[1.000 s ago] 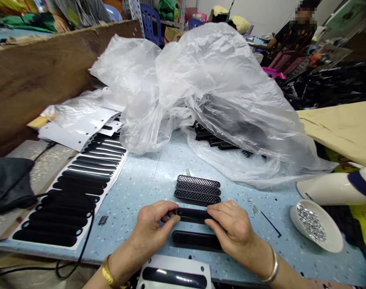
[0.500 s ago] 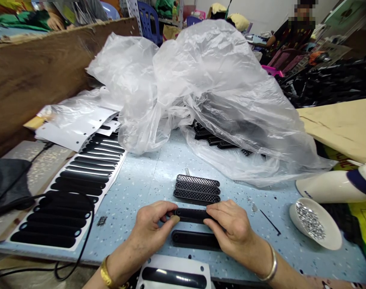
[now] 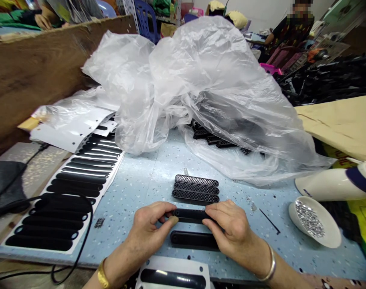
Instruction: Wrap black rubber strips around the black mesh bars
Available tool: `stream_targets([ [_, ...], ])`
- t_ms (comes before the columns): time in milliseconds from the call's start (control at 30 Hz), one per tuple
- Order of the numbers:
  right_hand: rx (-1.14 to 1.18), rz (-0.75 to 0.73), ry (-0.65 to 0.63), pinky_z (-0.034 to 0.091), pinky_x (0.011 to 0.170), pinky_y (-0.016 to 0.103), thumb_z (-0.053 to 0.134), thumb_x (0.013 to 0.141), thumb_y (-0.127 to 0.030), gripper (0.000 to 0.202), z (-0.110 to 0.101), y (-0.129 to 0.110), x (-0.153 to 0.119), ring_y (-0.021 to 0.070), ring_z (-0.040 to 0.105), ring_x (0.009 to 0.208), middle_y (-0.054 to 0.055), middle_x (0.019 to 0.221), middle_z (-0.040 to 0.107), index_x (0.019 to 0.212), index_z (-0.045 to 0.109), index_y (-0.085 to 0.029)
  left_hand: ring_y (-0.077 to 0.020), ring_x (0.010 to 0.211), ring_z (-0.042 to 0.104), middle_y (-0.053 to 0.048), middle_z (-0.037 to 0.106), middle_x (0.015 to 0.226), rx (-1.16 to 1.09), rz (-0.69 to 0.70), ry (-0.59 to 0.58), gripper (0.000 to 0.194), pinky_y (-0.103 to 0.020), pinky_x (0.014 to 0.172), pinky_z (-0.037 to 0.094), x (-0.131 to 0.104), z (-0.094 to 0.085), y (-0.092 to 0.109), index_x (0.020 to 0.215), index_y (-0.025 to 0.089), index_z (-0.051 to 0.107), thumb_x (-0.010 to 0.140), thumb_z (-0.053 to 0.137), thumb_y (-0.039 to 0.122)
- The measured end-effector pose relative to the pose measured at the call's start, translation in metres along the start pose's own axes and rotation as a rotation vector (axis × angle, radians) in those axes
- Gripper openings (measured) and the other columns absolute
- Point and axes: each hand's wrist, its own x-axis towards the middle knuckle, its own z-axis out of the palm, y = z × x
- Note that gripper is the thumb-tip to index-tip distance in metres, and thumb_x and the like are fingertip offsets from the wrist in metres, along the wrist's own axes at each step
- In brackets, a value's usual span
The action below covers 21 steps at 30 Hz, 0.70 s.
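A long black plastic strip with rounded ends (image 3: 190, 214) is pinched at its left end by my left hand (image 3: 154, 224) and at its right end by my right hand (image 3: 231, 222). Just in front of it, a second black strip (image 3: 193, 240) lies on the table, its right end partly behind my right hand. Beyond my fingers sit three black strips with a crosshatched face (image 3: 196, 188), side by side. Nearest me is a white backing sheet (image 3: 173, 264) bearing one glossy black sticker (image 3: 172, 277).
Sheets of black stickers (image 3: 50, 218) lie at the left, crossed by a black cable (image 3: 88, 224). A large clear plastic bag (image 3: 207, 60) partly covers more black strips. At the right are a bowl of small silver pieces (image 3: 309, 218), a white bottle (image 3: 324, 185) and a thin black rod (image 3: 268, 220).
The whole view has shifted slightly. Both hands keep their pinch on the same black strip, with no clear movement.
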Motion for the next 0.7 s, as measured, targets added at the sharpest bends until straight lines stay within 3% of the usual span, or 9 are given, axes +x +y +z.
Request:
stream_targets([
  [333, -0.009, -0.002, 0.004, 0.047, 0.068, 0.037, 0.056, 0.087, -0.008, 0.016, -0.001, -0.004, 0.003, 0.0214, 0.063, 0.074, 0.009, 0.081, 0.070, 0.091, 0.070, -0.014, -0.0111, 0.056, 0.067, -0.001, 0.076, 0.077, 0.020, 0.043, 0.055, 0.018, -0.021, 0.056, 0.057, -0.001, 0.000, 0.001, 0.095, 0.019, 0.072, 0.079, 0.065, 0.017],
  [533, 0.004, 0.017, 0.004, 0.048, 0.066, 0.036, 0.056, 0.089, -0.013, 0.015, 0.000, -0.001, 0.003, 0.0203, 0.064, 0.070, 0.008, 0.077, 0.070, 0.087, 0.071, -0.014, -0.0164, 0.085, 0.074, -0.003, 0.078, 0.092, 0.053, 0.234, 0.045, 0.022, -0.026, 0.078, 0.061, 0.000, -0.002, 0.001, 0.099, 0.021, 0.073, 0.084, 0.060, 0.011],
  [700, 0.119, 0.073, 0.055, 0.053, 0.066, 0.033, 0.066, 0.087, -0.021, 0.010, 0.004, 0.009, -0.001, 0.0189, 0.067, 0.070, 0.007, 0.080, 0.073, 0.088, 0.074, -0.015, -0.0162, 0.082, 0.075, -0.005, 0.079, 0.092, 0.095, 0.354, 0.051, 0.021, -0.024, 0.075, 0.062, 0.005, -0.003, -0.001, 0.097, 0.021, 0.073, 0.086, 0.058, 0.011],
])
